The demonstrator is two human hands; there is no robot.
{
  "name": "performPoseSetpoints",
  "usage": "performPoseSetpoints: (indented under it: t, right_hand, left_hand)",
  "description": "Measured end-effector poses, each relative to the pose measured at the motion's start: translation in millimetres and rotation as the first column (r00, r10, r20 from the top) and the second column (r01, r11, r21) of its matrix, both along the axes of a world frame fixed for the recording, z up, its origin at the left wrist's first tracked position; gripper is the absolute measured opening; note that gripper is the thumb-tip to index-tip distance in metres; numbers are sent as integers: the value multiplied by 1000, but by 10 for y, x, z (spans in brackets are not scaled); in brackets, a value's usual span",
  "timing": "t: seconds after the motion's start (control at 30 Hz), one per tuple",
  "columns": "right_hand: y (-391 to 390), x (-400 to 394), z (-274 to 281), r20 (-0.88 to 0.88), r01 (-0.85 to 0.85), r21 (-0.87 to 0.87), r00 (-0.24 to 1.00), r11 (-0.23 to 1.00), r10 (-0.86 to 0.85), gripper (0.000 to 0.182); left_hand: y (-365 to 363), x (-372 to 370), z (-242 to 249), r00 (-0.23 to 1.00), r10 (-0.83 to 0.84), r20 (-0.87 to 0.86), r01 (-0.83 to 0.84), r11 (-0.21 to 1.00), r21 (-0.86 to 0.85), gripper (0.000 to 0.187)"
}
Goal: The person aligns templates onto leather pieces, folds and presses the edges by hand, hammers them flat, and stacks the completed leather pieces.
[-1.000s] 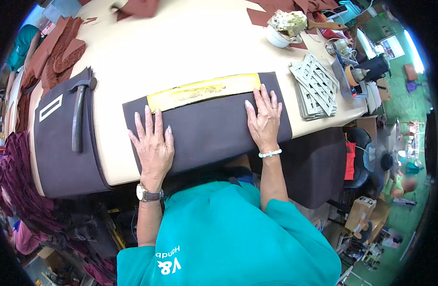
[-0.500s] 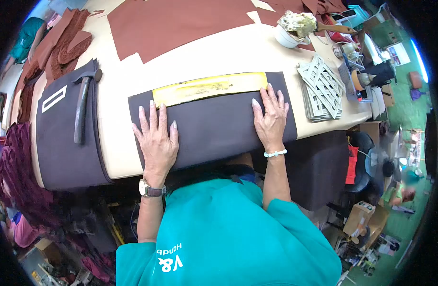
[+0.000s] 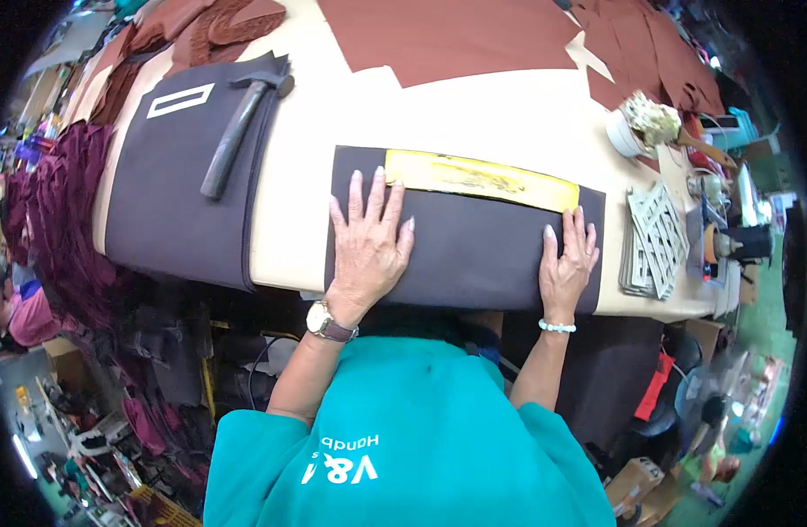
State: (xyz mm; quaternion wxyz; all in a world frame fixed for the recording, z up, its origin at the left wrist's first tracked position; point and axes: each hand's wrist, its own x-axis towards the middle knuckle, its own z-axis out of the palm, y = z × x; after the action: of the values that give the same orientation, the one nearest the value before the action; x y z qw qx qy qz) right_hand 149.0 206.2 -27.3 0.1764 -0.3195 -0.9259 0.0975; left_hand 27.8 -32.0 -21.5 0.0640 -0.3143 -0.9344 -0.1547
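Note:
A dark panel (image 3: 474,250) of leather-like sheet lies flat on the table. Along its far edge sits a long, slightly curved yellow strip (image 3: 421,167) with dark smudges in its middle. My left hand (image 3: 368,250), with a watch at the wrist, rests palm down on the panel. Its fingers are spread, the tips at the strip's left end. On the other side, my right hand (image 3: 568,272), wearing a pale bead bracelet, also lies flat. Its fingertips touch or nearly touch the strip's right end. Neither hand grips anything.
To the left, a hammer (image 3: 237,136) and a white rectangular frame (image 3: 180,100) lie on a dark stack (image 3: 171,184). A white cup (image 3: 626,133) with a brush stands right, near slatted pale pieces (image 3: 656,246). Brown sheets (image 3: 456,39) cover the far side.
The whole view has swung, so the table and everything on it sit differently in the picture. Both hands remain flat on the panel at the two ends of the yellow strip.

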Motion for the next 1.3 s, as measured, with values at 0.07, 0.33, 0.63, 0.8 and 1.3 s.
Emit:
performPoseSetpoints:
  t: [0.07,0.33,0.63,0.8,1.3]
  right_hand:
    - [0,0,10,15,1,7,1000,1000,-1,45]
    - [20,9,-11,-9,-23,11,1000,1000,23,45]
    - [10,3,-10,-4,-9,28,1000,1000,10,44]
    - [9,-6,20,5,-20,57,1000,998,19,44]
    - [-33,2,69,-52,-9,-10,999,1000,8,45]
  left_hand:
    - [5,3,-5,1000,8,4,-8,1000,-1,51]
    - [-6,7,13,1000,-5,11,5,1000,31,53]
    - [3,9,-1,1000,16,19,-16,1000,22,54]
    - [14,-2,34,1000,16,9,-16,1000,-23,52]
    - [25,10,17,1000,-2,-14,1,997,-71,53]
